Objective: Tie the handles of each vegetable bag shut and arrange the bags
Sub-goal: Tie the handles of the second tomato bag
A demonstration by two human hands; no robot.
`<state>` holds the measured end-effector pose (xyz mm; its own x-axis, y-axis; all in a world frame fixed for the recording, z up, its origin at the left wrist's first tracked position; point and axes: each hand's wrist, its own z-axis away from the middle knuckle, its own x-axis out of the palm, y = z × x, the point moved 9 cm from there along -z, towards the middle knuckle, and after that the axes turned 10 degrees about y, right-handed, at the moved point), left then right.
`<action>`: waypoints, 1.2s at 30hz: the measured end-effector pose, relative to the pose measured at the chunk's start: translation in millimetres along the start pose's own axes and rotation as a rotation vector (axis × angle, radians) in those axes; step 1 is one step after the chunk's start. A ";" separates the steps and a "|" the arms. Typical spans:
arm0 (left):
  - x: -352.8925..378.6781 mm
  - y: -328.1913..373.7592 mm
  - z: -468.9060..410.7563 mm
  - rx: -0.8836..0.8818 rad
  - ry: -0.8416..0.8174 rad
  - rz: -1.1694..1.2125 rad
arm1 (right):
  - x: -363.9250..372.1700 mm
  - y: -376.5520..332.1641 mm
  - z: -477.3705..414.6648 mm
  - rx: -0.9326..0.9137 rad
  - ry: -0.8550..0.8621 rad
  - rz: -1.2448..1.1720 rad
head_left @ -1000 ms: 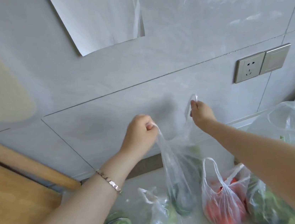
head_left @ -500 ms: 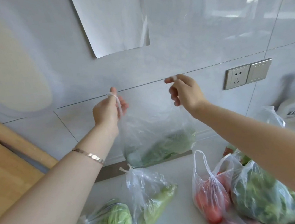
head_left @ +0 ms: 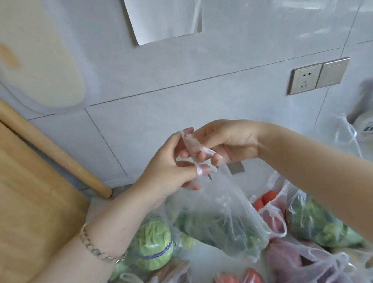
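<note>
Tiled wall (head_left: 175,95) behind. Left grip (head_left: 167,169) and right grip (head_left: 230,143), apart a moment ago, now meet, each pinching a crossed handle (head_left: 190,145); the greens bag (head_left: 226,225) hangs just below them: knotting begins.

A clear plastic bag of dark greens (head_left: 224,226) hangs over the pale surface (head_left: 203,266) (between left hand (head_left: 167,167) and right hand (head_left: 232,142)); a clear bag of green cabbage (head_left: 153,244) lies left of it; a thin bag of red tomatoes (head_left: 269,204), right.

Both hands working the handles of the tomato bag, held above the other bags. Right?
Not tomatoes. Head view: the left hand and right hand work the handles of the green-vegetable bag, held above the other bags.
</note>
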<state>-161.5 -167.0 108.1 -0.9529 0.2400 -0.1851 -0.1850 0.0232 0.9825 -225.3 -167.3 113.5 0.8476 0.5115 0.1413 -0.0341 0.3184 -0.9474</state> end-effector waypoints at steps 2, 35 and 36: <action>9.2 -2.8 8.1 -0.026 -0.037 0.005 | 3.4 6.2 6.0 0.029 -0.025 0.016; -16.0 -227.2 79.5 -0.542 0.145 -0.131 | -72.3 248.4 77.7 0.090 1.128 0.288; -11.4 -218.9 76.7 -0.411 0.041 -0.376 | -61.7 244.8 68.8 0.063 1.021 0.441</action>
<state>-91.7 -100.4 -103.2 -0.8102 0.2506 -0.5300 -0.5848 -0.2826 0.7604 -322.3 -66.0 -107.3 0.7915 -0.2975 -0.5339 -0.4417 0.3254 -0.8361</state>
